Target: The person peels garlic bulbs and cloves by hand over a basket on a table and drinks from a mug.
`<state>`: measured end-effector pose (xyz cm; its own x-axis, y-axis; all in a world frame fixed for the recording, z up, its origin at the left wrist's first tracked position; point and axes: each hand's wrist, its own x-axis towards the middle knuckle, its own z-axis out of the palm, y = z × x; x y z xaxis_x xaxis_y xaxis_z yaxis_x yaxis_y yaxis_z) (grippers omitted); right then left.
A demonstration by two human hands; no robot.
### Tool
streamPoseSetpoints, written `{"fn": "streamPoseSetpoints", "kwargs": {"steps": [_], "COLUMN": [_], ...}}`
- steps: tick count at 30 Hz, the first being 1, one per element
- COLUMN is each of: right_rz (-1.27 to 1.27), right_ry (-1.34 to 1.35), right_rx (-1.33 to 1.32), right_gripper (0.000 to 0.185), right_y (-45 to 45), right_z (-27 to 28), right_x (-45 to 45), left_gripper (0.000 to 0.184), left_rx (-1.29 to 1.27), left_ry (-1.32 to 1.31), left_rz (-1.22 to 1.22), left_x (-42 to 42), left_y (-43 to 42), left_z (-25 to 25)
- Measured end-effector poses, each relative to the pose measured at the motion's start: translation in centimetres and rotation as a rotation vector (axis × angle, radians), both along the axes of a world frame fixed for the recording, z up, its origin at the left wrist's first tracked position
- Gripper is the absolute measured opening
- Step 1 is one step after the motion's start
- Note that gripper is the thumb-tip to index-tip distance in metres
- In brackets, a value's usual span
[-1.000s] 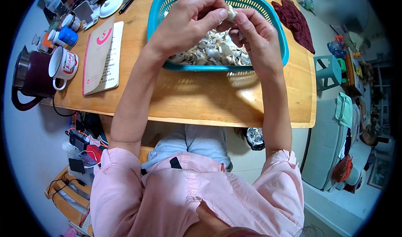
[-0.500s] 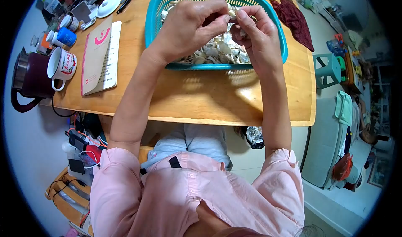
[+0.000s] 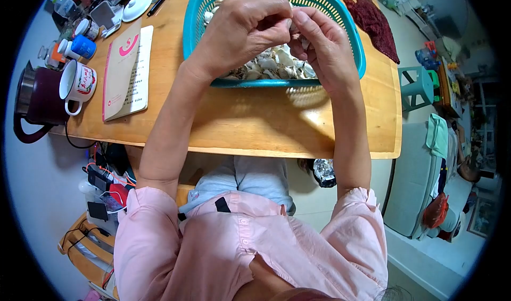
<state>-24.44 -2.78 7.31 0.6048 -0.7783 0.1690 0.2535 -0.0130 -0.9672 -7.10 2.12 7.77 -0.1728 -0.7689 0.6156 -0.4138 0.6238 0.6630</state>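
A teal plastic basket [image 3: 355, 45] with slotted sides holds a heap of whitish, curved, flake-like pieces [image 3: 279, 64]; their kind is not clear. Above it my left hand [image 3: 242, 32] is closed, thumb and forefinger pinched together. My right hand [image 3: 324, 40] meets it fingertip to fingertip, also pinching, with its other fingers curled in. Between the fingers shows a bit of a small pale piece [image 3: 305, 43], mostly hidden by them.
Left of the basket lie a booklet [image 3: 128, 77], an enamel mug [image 3: 80, 83] and a dark kettle [image 3: 40, 99]. Bottles and a white lid [image 3: 137, 8] stand behind. A dark red cloth [image 3: 370, 27] hangs over the table's right edge, near a green stool [image 3: 416, 88].
My fingertips have drawn closer together, and the pale piece between them shows less. Both hands stay over the basket, which appears nearly unmoved.
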Motion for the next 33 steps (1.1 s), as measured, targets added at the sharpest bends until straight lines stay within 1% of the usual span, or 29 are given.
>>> {"fn": "streamPoseSetpoints", "kwargs": {"steps": [2,4,6,9,11,13,14,16,17,19,20,22,24,25,27,29,31,32,33], "right_rz": [-0.004,-0.008,-0.059,-0.008,-0.037,-0.066,-0.045,-0.024,-0.019,-0.014,-0.021,-0.028,-0.062,-0.062,-0.007,-0.036,-0.064,-0.043,-0.024], "right_ry": [-0.006,-0.011,-0.049,-0.125,-0.119,-0.112,-0.114,-0.116,-0.119,-0.122,-0.108,-0.095,-0.034,-0.034,-0.071,-0.074,-0.076,-0.061,-0.046], "right_rx": [0.011,0.023,0.076,0.115,0.112,0.109,0.106,0.102,0.123,0.144,0.127,0.110,0.014,0.014,0.038,0.042,0.045,0.022,0.000], "right_gripper": [0.025,0.025,0.024,0.024,0.023,0.023,0.024,0.025,0.025,0.025,0.025,0.025,0.024,0.024,0.022,0.022,0.023,0.021,0.019], "right_y": [0.0,0.1,-0.1,-0.3,-0.3,-0.4,-0.6,-0.7,-0.5,-0.4,-0.4,-0.3,-0.3,-0.4,-0.7,-0.5,-0.5,-0.6,-0.6], "right_z": [0.1,0.1,0.2,0.2,0.0,-0.1,-0.2,-0.1,0.1,0.2,0.1,0.0,0.0,-0.1,-0.4,-0.2,-0.3,-0.4,-0.5], "right_x": [0.0,0.0,-0.1,-0.2,-0.2,-0.2,-0.3,-0.4,-0.4,-0.2,-0.1,0.0,0.1,0.0,-0.3,-0.1,-0.1,-0.2,-0.3], "left_gripper": [0.008,0.007,0.007,0.008,0.009,0.007,0.007,0.011,0.011,0.012,0.012,0.013,0.014,0.016,0.018,0.020,0.018,0.018,0.016], "left_rx": [-0.015,0.036,0.027,0.026,0.033,0.144,0.145,0.122,0.123,0.129,0.130,0.366,0.362,0.358,0.351,0.346,0.436,0.435,0.353], "left_ry": [-0.008,0.015,0.031,0.072,0.098,0.263,0.263,0.250,0.250,0.204,0.204,0.480,0.493,0.506,0.522,0.537,0.480,0.480,0.416], "left_rz": [0.027,0.046,0.051,0.067,0.079,0.102,0.102,0.212,0.213,0.123,0.122,-0.064,-0.092,-0.121,-0.126,-0.132,-0.020,-0.018,-0.062], "left_x": [0.1,0.2,0.1,0.3,0.6,0.8,0.7,0.3,0.4,0.7,0.5,0.0,0.1,0.1,0.8,0.9,0.3,0.0,-0.3], "left_y": [-0.1,-0.1,0.3,0.2,0.1,0.2,0.3,0.5,0.4,-0.1,0.1,0.8,0.6,0.4,-0.2,-0.3,0.3,0.4,0.6], "left_z": [-0.2,-0.4,0.3,0.0,-0.1,0.1,0.3,0.8,0.6,0.0,0.4,1.7,1.4,1.2,0.4,0.5,1.6,1.6,1.7]}}
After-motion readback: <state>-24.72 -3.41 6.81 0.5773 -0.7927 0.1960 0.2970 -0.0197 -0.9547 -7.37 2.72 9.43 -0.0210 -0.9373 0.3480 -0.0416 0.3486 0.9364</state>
